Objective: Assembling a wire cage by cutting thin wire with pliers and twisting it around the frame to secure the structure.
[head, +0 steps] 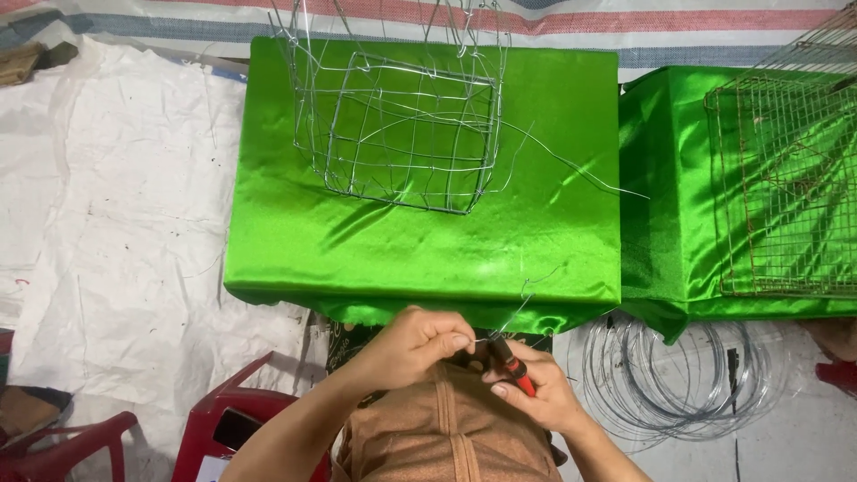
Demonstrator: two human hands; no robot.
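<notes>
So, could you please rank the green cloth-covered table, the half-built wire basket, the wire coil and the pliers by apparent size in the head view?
1. Green cloth-covered table
2. Half-built wire basket
3. Wire coil
4. Pliers, partly hidden in the right hand

Floor covered with creased white woven sheeting [116, 205], edged at top by a striped tarpaulin [625, 22] in red, blue and white. Two low tables draped in glossy green satin: a larger one [420, 250] at centre, a second [661, 196] just beside it at right. Red plastic chairs [223, 419] at lower left. Bare grey floor [803, 437] at lower right. Bright, even light, with soft sheen on the satin.
</notes>
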